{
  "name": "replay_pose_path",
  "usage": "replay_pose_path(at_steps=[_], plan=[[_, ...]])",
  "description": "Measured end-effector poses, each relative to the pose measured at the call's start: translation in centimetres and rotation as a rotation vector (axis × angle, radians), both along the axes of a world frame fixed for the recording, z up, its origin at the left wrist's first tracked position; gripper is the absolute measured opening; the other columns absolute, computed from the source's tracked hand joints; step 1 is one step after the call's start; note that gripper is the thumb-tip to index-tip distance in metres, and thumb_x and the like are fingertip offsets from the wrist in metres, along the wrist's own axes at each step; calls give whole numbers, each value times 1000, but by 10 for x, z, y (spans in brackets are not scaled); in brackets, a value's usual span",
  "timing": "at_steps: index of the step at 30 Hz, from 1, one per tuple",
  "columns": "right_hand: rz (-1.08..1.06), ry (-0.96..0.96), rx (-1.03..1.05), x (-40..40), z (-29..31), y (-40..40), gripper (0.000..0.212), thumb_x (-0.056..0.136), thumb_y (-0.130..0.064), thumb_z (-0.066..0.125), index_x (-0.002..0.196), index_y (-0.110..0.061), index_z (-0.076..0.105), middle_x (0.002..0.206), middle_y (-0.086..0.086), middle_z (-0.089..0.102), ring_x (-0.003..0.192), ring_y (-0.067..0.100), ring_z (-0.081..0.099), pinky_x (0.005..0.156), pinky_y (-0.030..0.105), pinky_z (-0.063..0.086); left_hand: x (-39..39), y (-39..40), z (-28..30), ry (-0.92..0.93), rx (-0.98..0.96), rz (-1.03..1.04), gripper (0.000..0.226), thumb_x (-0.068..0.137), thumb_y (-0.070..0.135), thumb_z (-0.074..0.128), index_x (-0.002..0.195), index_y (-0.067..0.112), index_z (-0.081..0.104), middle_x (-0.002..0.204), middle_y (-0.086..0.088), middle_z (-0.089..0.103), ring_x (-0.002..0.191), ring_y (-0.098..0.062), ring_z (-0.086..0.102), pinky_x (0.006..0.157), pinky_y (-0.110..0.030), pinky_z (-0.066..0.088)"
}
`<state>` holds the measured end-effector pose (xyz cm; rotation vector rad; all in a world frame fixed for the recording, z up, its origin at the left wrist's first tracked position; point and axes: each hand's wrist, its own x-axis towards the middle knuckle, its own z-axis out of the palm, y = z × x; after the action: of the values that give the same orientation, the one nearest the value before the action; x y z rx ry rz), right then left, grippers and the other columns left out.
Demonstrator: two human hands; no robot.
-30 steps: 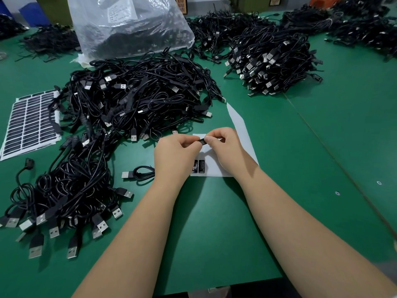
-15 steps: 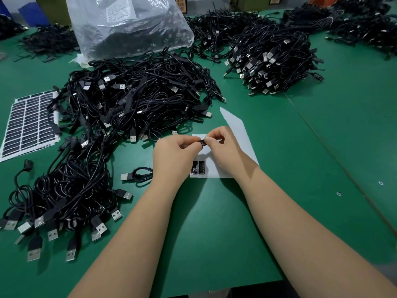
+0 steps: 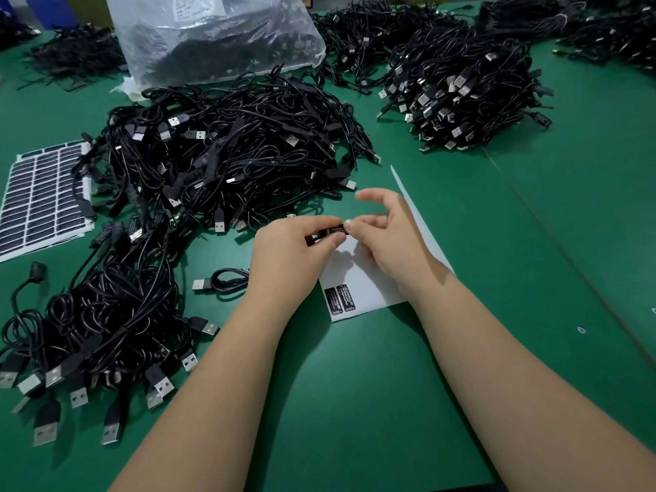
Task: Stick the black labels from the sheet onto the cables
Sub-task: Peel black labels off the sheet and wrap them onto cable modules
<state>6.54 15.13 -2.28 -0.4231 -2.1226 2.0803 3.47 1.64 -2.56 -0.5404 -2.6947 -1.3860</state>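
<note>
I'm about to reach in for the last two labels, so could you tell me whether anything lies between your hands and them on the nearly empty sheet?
Nothing visible does. The two black labels lie uncovered at the near-left corner of the white sheet, just below the left hand and right hand, which pinch a labelled cable piece.

2 hands in view: left hand, right hand. 2 label sheets: a nearly used one with 2 black labels left on it, and a full sheet, too many labels to count. 1 clear plastic bag, 1 loose cable, 3 nearby cable piles, more piles at the far edge of the table, count unclear.
</note>
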Motion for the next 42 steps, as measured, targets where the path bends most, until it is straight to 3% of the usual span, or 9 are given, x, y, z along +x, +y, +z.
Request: replay_pose_path(at_steps=[7,10,14,18,21,24,26,33,42], plan=[[-49,-81,-140,0,5,3,16,96,-8,50,103,-19,59,76,2,63,46,4,52,45,19,42,-1,-1,0,-40,76,57,26,81,27,75,107,23,74,73,26,60,66,15,54,65,-2,39],[4,-71,-35,2,3,-2,13,96,-19,57,105,-9,57,72,-1,63,41,0,48,41,15,40,2,-1,1,-29,87,31,22,82,29,74,103,28,75,75,23,66,69,8,59,66,-9,42],[30,-46,17,2,3,2,9,98,-10,52,97,-7,61,53,-7,63,37,-1,46,38,15,39,3,-1,1,-9,65,-18,17,83,29,73,100,28,76,65,33,61,65,11,55,62,-6,40],[15,-42,-116,0,4,6,12,97,-12,52,96,-9,63,59,-3,69,40,3,51,39,16,41,-1,-3,-1,-53,76,-25,23,86,28,70,108,22,74,78,14,70,72,-3,60,65,-13,46],[56,-52,39,2,-2,6,13,85,-28,70,94,-20,66,65,-5,68,49,4,54,46,19,43,1,-4,-1,-17,92,-50,17,85,28,72,99,37,74,67,4,67,61,-8,55,57,-17,44],[48,-20,47,0,-3,9,7,90,-14,65,88,-20,65,55,-6,65,45,3,52,45,19,42,1,-4,0,-55,117,-59,20,81,27,75,89,45,69,71,8,70,63,-5,59,59,-17,48],[50,-5,-11,1,0,8,16,95,-8,55,89,-18,65,55,-8,66,44,1,51,44,16,43,-2,-5,2,-174,191,-65,17,82,25,75,90,39,72,64,16,69,55,1,56,55,-12,45],[44,1,-80,2,3,4,21,99,-5,47,90,-15,63,56,-8,66,46,1,50,47,14,41,-4,-8,5,-450,442,-73,17,88,2,61,99,7,73,62,3,69,51,-11,50,54,-17,46],[-9,-9,-132,2,2,4,20,101,-16,46,92,-15,63,61,-3,66,48,4,52,51,18,45,-4,-5,-2,-305,359,-72,24,82,10,74,90,32,72,59,11,66,52,-7,52,54,-19,44]])
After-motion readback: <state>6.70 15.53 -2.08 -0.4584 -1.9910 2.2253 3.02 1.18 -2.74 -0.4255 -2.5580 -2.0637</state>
